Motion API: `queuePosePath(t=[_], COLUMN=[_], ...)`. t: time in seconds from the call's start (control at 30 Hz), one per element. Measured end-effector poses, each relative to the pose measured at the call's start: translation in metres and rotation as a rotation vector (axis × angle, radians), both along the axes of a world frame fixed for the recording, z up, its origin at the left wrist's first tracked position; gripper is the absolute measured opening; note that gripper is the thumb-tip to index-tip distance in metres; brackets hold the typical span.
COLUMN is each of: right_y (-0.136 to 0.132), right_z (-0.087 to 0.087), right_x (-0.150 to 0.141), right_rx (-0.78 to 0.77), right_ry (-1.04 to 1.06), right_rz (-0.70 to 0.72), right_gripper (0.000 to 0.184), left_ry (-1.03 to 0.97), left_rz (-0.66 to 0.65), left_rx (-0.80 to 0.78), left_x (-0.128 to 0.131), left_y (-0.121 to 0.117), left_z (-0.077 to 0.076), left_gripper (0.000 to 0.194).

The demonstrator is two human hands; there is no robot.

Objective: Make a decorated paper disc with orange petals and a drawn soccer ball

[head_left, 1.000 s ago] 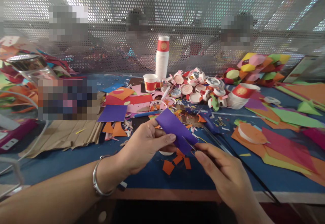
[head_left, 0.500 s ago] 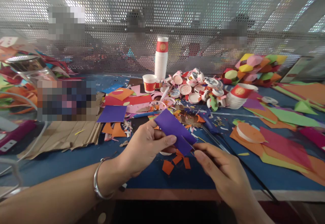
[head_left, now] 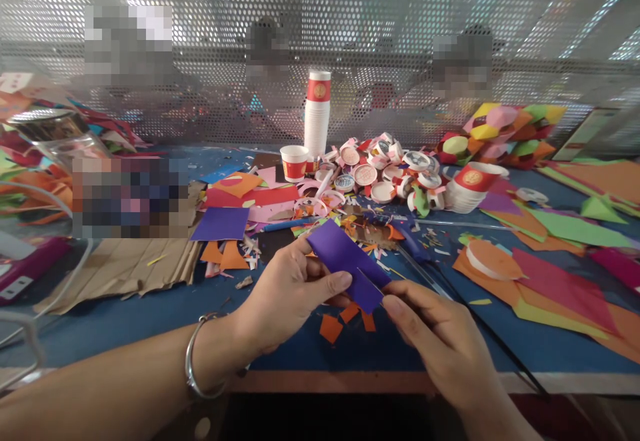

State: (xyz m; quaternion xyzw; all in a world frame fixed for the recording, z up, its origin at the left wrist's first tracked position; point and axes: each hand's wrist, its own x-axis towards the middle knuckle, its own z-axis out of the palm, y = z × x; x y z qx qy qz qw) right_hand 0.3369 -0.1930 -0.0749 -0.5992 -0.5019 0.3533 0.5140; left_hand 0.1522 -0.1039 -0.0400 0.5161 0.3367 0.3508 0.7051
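Observation:
A piece of purple paper [head_left: 345,254] is held tilted above the table between my two hands. Its lower right part has a slit, with a pale line along it. My left hand [head_left: 305,281], wearing a silver bangle [head_left: 193,361], pinches the left side of the sheet between thumb and fingers. At the lower right corner, the thumb and forefinger of my right hand [head_left: 425,324] close on the paper beside the slit; whether a thin tool is also between them is hard to see. Small orange paper pieces [head_left: 331,328] lie beneath.
Stacked paper cups [head_left: 317,124] and a pile of cut cup bottoms [head_left: 383,174] stand behind. Another purple sheet [head_left: 221,223] lies left, near cardboard [head_left: 125,267]. A blue tool [head_left: 415,244] with a black cable [head_left: 500,344] and coloured paper [head_left: 560,287] are right.
The purple paper has shifted slightly down and right. Its lower flap now hangs a little lower beside the slit. Both hands keep nearly the same places.

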Motion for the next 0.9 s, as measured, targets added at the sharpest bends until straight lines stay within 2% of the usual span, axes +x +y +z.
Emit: queuePosePath(t=[0.23,0.53,0.7,0.9], right_y=[-0.001,0.0,0.003,0.002], right_z=[-0.001,-0.005,-0.009,-0.008], right_x=[0.0,0.005,0.011,0.013], right_rx=[0.001,-0.019,0.057,0.122], right_ry=[0.0,0.062,-0.04,-0.11], right_rz=[0.0,0.069,0.155,0.154], right_gripper=[0.036,0.038,0.034,0.034], left_ry=[-0.004,-0.133,-0.089,-0.026], left_rz=[-0.007,-0.117,-0.086,-0.049], left_rx=[-0.032,-0.247,-0.133,-0.019], left_x=[0.001,-0.002,-0.001,0.002], left_y=[-0.001,0.007,0.003,-0.004], left_z=[-0.002,0.002,-0.001,-0.002], left_gripper=[0.041,0.032,0.041,0.039])
